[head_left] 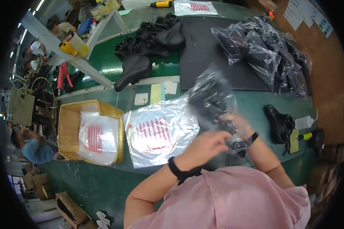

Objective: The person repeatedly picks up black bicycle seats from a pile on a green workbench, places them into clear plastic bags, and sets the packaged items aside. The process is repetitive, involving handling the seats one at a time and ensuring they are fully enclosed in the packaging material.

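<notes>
In front of my chest is a black bicycle saddle [212,101] inside a clear plastic bag [210,78], both blurred by motion. My right hand [239,124] grips the bagged saddle from its right side, partly covered by the shiny film. Fingers bent together, my left hand [210,145] pinches the bag near its lower end. Directly left of the bagged saddle lies a stack of flat clear bags with red print [153,131]. Another black saddle [279,124] rests upside down on the bench to my right.
A cardboard box [120,141] holds more printed bags. Several bare saddles [135,68] sit beyond it; bagged saddles [263,53] are heaped on a black mat [202,49]. At right are a white bottle [304,122] and a yellow-green marker [305,136]. Other people work at far left.
</notes>
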Motion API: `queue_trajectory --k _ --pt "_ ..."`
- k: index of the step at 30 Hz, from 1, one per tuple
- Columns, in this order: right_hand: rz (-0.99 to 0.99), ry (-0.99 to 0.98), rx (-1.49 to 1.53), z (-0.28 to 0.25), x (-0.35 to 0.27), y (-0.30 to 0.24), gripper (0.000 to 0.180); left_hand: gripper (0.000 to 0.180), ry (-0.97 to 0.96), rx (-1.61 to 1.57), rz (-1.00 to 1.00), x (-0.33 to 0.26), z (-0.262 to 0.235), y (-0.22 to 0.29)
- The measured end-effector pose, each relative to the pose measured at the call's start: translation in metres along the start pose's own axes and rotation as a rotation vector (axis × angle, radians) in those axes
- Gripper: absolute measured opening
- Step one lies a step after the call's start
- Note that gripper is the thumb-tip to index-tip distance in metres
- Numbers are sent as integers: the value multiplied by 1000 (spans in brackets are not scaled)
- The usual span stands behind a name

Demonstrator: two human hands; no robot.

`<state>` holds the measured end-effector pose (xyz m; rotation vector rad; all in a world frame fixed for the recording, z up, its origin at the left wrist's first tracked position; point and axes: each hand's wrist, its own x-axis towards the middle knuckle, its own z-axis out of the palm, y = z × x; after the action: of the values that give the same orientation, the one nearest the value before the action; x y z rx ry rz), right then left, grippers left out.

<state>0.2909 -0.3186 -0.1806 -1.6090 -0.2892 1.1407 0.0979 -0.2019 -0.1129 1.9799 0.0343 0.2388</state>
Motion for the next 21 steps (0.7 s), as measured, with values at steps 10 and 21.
queue_trajectory --k 10,21 --pt "-388 -160 498 51 166 -114 25 73 353 630 -606 -129 -33 -196" --pt "202 -547 1467 444 306 -36 53 59 243 711 -708 -141 -24 -221"
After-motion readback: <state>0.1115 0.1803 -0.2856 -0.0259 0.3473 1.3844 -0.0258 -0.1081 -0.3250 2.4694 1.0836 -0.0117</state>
